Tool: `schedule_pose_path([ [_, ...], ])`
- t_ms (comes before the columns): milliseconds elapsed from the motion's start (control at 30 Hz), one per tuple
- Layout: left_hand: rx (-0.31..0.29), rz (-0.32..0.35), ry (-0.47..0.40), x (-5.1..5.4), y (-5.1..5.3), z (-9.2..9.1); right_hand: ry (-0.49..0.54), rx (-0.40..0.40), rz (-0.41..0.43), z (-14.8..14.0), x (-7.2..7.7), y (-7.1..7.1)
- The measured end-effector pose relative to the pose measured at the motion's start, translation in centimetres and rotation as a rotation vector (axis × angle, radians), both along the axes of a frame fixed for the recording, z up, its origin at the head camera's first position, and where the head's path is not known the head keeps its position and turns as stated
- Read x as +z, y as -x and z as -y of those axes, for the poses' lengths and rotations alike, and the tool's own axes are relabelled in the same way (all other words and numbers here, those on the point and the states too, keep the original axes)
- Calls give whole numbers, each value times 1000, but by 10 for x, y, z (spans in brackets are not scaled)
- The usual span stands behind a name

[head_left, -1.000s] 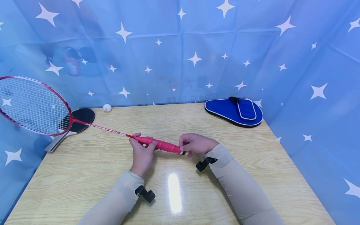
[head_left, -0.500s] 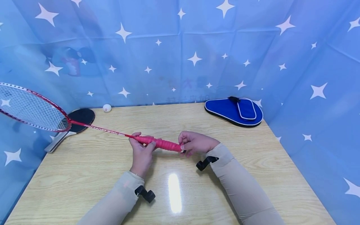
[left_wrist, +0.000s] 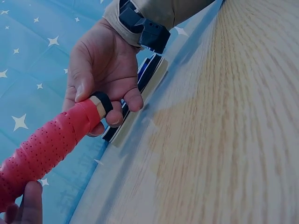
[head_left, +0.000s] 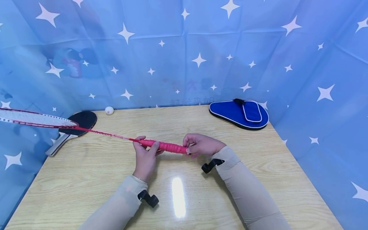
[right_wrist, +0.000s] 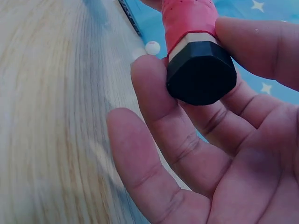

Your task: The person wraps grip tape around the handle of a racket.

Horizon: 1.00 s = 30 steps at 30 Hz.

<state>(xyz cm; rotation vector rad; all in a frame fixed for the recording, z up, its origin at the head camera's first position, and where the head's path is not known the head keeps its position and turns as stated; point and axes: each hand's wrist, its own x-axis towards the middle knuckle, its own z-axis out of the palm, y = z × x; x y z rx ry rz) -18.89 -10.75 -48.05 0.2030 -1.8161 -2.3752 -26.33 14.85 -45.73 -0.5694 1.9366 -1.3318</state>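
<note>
A badminton racket is held across my front above the table, its head pointing left and seen nearly edge-on in the head view. Pink perforated grip tape wraps its handle in ridges. My left hand pinches the upper end of the handle, near the shaft. My right hand pinches the lower end of the tape between thumb and fingers. In the right wrist view, the black butt cap shows below a narrow strip of bare wood, and two fingers are spread away from it.
A black table tennis paddle lies at the back left, partly behind the racket head. Beside it is a white ball. A blue paddle case lies at the back right of the wooden table. Starry blue curtains surround it.
The racket has turned about its shaft, so its head went from showing its face to nearly edge-on. My right hand stays at the handle's end; the left hand has barely moved.
</note>
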Motion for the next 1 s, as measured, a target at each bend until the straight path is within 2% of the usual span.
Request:
schedule_pose_path([
  [400, -11, -36, -62, 0, 0, -1, 38, -23, 46, 0, 5, -2],
  [667, -19, -48, -83, 1, 2, -1, 59, -76, -38, -1, 0, 3],
  [867, -32, -14, -42, 2, 2, 2, 114, -168, -38, -2, -1, 4],
  [1000, -79, -3, -9, 2, 3, 4, 187, -273, -15, -4, 0, 0],
])
